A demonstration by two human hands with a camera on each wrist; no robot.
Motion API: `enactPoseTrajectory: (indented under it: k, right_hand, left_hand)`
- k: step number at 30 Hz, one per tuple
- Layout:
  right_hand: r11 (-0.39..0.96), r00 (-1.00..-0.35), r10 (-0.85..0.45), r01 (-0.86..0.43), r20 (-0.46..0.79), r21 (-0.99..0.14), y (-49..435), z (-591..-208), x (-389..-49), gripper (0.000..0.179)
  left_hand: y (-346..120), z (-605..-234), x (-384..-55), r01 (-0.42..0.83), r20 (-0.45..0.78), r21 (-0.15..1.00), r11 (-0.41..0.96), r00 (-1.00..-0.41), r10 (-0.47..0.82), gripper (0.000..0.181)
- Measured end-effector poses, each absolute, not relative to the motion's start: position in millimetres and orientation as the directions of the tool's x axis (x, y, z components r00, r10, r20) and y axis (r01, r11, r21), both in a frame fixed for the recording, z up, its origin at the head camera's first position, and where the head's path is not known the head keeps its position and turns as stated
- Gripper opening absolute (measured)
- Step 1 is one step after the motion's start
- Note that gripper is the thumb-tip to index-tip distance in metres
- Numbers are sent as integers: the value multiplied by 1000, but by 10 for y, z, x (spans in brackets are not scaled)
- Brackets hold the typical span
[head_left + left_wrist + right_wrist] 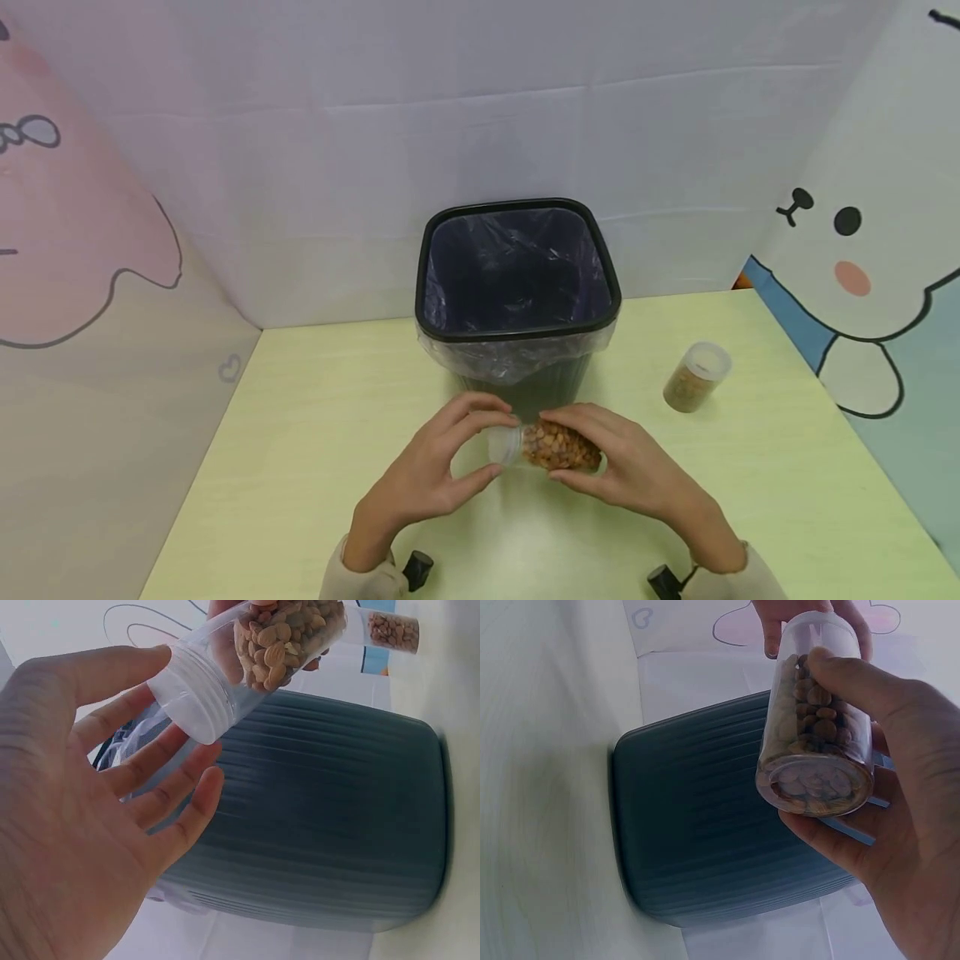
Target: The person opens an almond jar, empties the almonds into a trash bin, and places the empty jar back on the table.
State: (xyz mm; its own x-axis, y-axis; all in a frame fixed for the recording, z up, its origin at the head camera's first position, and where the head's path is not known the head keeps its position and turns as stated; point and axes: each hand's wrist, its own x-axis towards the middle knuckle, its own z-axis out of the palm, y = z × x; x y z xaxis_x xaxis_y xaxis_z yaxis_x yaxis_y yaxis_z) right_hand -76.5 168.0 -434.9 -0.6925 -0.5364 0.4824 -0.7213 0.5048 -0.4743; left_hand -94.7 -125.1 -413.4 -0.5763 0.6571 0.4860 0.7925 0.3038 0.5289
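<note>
A clear plastic jar [561, 446] of brown almond-like nuts is held on its side above the table, in front of the bin. My right hand [626, 458] grips its body, the thumb on the near side and fingers on the far side. The translucent white lid [193, 696] points left. Around that lid, my left hand [442, 462] has its thumb and fingertips at opposite edges, the palm standing off from it. In the right wrist view, the jar's round base [814, 784] faces the camera, with nuts showing through it.
A dark ribbed bin [525, 383] with a black rim and clear plastic liner stands at the back of the pale table [330, 400]. To its right stands a second lidded jar [693, 379] with brown contents. Cloth hangings [360, 167] with cartoon figures enclose the table.
</note>
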Motion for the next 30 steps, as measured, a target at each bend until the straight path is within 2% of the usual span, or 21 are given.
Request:
enactPoseTrajectory:
  k: [13,15,18,22,25,30]
  right_hand:
    - [487,-655,-531,-755,538,-438,1665,-4365,-777,73]
    - [489,-657,-536,-753,530,-440,1660,-4365,-779,73]
    - [497,-667,-540,-745,513,-445,1656,-4375,-781,74]
    - [498,-669,-540,-743,511,-448,1657,-4384,-790,72]
    - [493,-663,-537,-749,522,-443,1659,-4384,-798,71]
    - [505,-670,-535,-742,515,-441,1660,-4381,-795,71]
  left_hand:
    - [-1249,-4170,-968,723,429,585,368,-661,615,48]
    - [-1256,-4181,-974,730,442,574,372,-658,609,51]
    - [-1263,-4198,-982,745,453,565,354,-639,622,64]
    - [-1255,-4205,-985,764,445,575,293,-592,672,78]
    - [-1241,-4197,-990,771,443,580,261,-568,694,74]
    - [-1245,-4185,-990,758,438,592,273,-587,681,65]
